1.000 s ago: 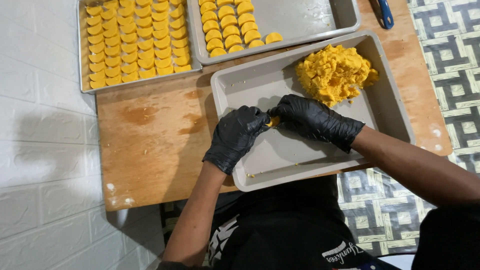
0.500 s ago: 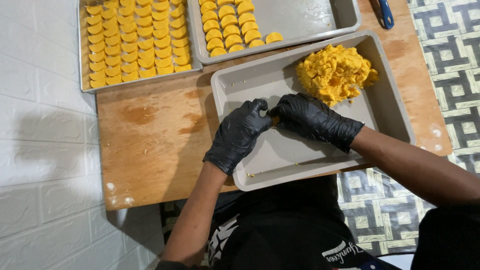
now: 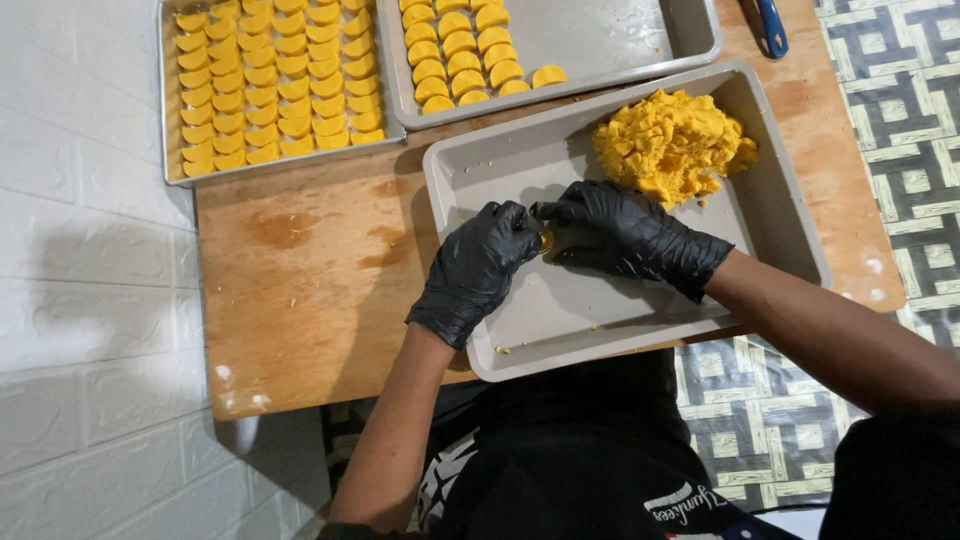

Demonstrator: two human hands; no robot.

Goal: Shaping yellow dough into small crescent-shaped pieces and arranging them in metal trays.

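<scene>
Together, left hand (image 3: 478, 268) and right hand (image 3: 622, 232) keep a closed grip on one dough piece (image 3: 547, 241); grey tray (image 3: 560, 320) lies beneath.

left hand (image 3: 475, 270): black-gloved, fingers curled inward toward the right
right hand (image 3: 625, 235): black-gloved, fingers bent, fingertips meeting the left's
forearms: bare, angled inward

we see bare tray floor (image 3: 600, 310) open below our hands | dough heap (image 3: 672, 145) blocks the tray's far right corner | two trays of shaped pieces (image 3: 275, 85) (image 3: 620, 40) close the far side | bare table (image 3: 300, 290) free at left
</scene>
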